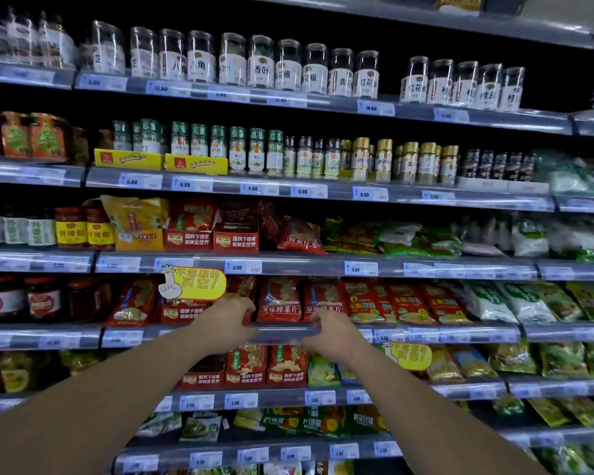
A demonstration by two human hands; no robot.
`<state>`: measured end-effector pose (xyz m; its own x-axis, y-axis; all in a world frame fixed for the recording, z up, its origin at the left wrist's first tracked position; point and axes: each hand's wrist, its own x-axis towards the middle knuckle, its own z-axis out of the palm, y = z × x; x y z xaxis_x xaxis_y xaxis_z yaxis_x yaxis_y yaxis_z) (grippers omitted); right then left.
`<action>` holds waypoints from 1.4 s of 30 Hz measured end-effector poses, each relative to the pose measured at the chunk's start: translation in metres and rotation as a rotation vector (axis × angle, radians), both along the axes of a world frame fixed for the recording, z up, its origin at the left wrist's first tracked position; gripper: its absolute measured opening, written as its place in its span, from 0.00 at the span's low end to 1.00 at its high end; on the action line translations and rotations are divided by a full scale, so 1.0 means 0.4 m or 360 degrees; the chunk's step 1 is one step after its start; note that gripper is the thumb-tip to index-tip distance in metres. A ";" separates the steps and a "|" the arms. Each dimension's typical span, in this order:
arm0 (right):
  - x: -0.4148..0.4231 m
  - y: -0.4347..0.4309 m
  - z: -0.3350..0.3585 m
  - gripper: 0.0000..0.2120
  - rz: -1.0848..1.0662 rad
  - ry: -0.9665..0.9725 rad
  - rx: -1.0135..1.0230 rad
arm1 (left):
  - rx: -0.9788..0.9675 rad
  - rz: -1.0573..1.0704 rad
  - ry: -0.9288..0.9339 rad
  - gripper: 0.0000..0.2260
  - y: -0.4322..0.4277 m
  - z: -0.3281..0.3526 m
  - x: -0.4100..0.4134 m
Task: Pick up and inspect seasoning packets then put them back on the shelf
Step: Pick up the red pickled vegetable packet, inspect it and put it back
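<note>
Red seasoning packets stand in a row on the middle shelf. My left hand reaches up to that row, its fingers curled around the edge of a red packet at the shelf front. My right hand is a little to the right, with its fingers bent at the shelf rail just below another red packet. Whether it grips that packet is hidden by the fingers. One upright red packet stands between the two hands.
A yellow promo tag hangs just above my left hand, and another sits right of my right hand. Red display boxes fill the shelf below. Green and white packets lie to the right, jars to the left.
</note>
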<state>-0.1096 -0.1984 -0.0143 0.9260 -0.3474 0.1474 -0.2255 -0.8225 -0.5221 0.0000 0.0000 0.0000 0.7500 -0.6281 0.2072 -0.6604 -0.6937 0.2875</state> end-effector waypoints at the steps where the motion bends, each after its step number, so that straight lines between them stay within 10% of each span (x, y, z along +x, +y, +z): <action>1: 0.012 -0.007 0.001 0.28 0.0003 0.0014 0.0007 | 0.0007 0.0001 0.0001 0.27 -0.013 -0.001 0.011; 24: 0.408 -0.256 -0.079 0.24 0.0226 -0.0016 0.0156 | -0.0145 0.0415 0.0218 0.24 -0.262 -0.129 0.254; 42: 0.610 -0.242 -0.178 0.19 -0.0024 0.0032 0.0572 | -0.1074 0.0605 0.0662 0.28 -0.336 -0.279 0.339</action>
<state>0.1343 -0.2952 -0.0856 0.9219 -0.3874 -0.0051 -0.2495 -0.5837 -0.7727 0.1356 -0.1344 -0.1118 0.9808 -0.1626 0.1074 -0.1695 -0.4403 0.8817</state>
